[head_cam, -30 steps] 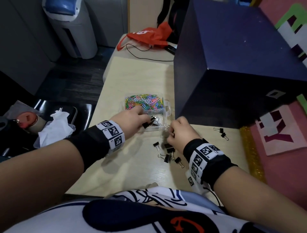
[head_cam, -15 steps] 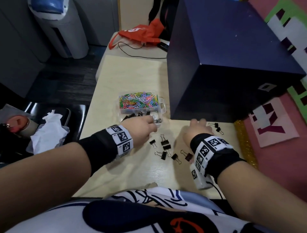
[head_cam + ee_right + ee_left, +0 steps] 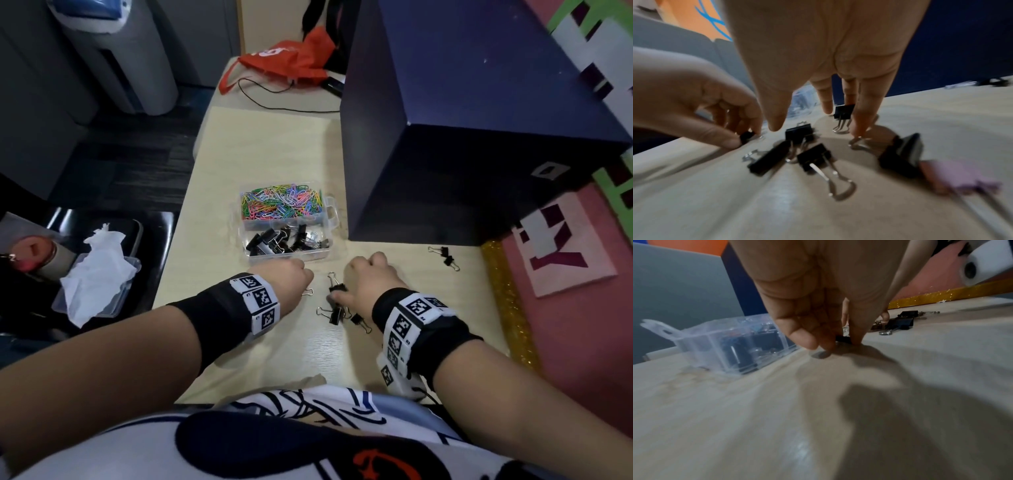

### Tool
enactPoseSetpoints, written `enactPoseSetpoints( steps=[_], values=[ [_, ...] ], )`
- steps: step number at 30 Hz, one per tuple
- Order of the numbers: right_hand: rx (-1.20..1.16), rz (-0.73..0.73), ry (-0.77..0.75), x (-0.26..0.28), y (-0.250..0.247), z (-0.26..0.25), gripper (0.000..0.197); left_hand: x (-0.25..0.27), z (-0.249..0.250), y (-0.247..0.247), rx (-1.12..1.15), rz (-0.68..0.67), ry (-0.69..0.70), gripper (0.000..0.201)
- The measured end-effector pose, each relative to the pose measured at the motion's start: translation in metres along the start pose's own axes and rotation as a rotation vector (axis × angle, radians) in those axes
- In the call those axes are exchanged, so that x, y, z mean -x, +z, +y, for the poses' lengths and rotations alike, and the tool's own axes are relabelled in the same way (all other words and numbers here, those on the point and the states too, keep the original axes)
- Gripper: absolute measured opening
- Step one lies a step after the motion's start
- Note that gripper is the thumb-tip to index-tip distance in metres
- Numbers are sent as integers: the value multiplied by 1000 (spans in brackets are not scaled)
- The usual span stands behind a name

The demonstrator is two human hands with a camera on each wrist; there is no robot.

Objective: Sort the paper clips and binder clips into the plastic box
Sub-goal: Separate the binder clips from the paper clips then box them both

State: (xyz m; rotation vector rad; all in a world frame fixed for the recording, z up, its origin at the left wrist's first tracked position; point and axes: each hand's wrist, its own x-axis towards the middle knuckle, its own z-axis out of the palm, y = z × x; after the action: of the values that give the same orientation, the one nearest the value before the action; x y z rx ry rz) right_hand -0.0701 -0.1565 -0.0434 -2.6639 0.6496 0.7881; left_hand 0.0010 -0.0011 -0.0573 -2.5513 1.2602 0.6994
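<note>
A pale wooden counter [image 3: 260,161] carries a clear plastic box [image 3: 286,226] beside a big dark blue box [image 3: 479,120]; the far compartment holds coloured paper clips [image 3: 281,205], the near one black binder clips [image 3: 287,240]. Just in front of the box the left hand [image 3: 291,277] is down at the counter, its fingers [image 3: 807,337] curled and pinching a small black binder clip [image 3: 746,136] against the surface; the right hand [image 3: 370,277] is close beside it, fingers [image 3: 861,113] pointing down and spread narrowly among a loose cluster of binder clips [image 3: 813,159] — one fingertip sits at a wire loop, yet it grips nothing that I can see. Two more clips [image 3: 443,257] lie apart to the right, near the blue box; an orange bag [image 3: 287,61] rests at the far end, and crumpled tissue [image 3: 99,267] lies in a tray to the left.
</note>
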Motion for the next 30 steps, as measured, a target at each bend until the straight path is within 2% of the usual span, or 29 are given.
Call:
enactPoseSetpoints(
  steps=[2,6,11,14,17,21,27,30],
  values=[
    [21,4,-109,1,4,-8,60,4,-1,-2,1,20,-18,22],
    [49,18,-231,-2,9,-17,38,14,-13,-12,59,135,-53,30],
    [9,28,-245,-7,10,-21,26,19,-43,-24,143,274,-138,35],
    [16,42,-253,-9,9,-20,21,19,-62,-27,209,316,-239,34],
    [-5,79,-251,-12,8,-18,19,20,-71,-26,209,324,-278,36],
    [-69,137,-272,-12,5,-17,17,18,-67,-20,209,349,-241,35],
    [-161,183,-262,-15,-2,-17,16,19,-52,-7,200,414,-55,23],
    [-148,202,-250,-16,-1,-16,19,20,-45,-10,175,377,-32,27]
  ],
)
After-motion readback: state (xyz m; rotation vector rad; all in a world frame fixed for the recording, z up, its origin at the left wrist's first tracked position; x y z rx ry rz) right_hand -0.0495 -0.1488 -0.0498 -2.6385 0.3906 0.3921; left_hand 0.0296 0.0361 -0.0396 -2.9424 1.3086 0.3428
